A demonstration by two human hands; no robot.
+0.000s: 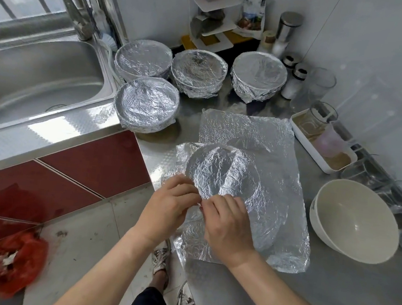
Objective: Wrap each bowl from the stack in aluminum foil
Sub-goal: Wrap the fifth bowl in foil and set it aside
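Seen from above, a person stands at a steel counter (329,290), both hands meeting at the near rim of a bowl (225,174) draped in a foil sheet (247,130). The left hand (172,199) and right hand (227,222) each pinch the foil's near edge with curled fingers. The step in hand appears to be tucking foil round this bowl. Loose foil lies flat beyond it and to its right, so the next move likely calls for folding those sides down over the rim. Four wrapped bowls (146,103) sit near the sink (29,79); one bare white bowl (354,218) waits at right.
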